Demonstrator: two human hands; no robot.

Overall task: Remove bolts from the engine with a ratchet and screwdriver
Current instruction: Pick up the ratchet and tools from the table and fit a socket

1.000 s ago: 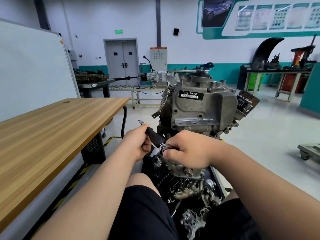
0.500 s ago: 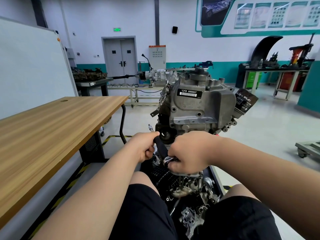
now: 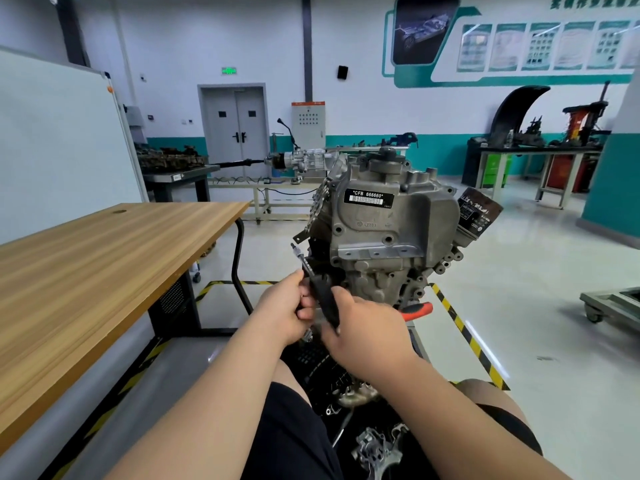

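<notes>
Ratchet (image 3: 323,299) swung upright, gripped between left hand (image 3: 284,315) and right hand (image 3: 362,329)

A car-repair training workshop: an engine (image 3: 391,237) just beyond the fingers (image 3: 306,296), a gearbox (image 3: 304,161) farther behind, benches (image 3: 540,154) far right, posters (image 3: 540,46) high above, hazard tape (image 3: 464,327) right.

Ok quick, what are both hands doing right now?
Left hand: grips the ratchet handle.
Right hand: holds the ratchet's lower end.
</notes>
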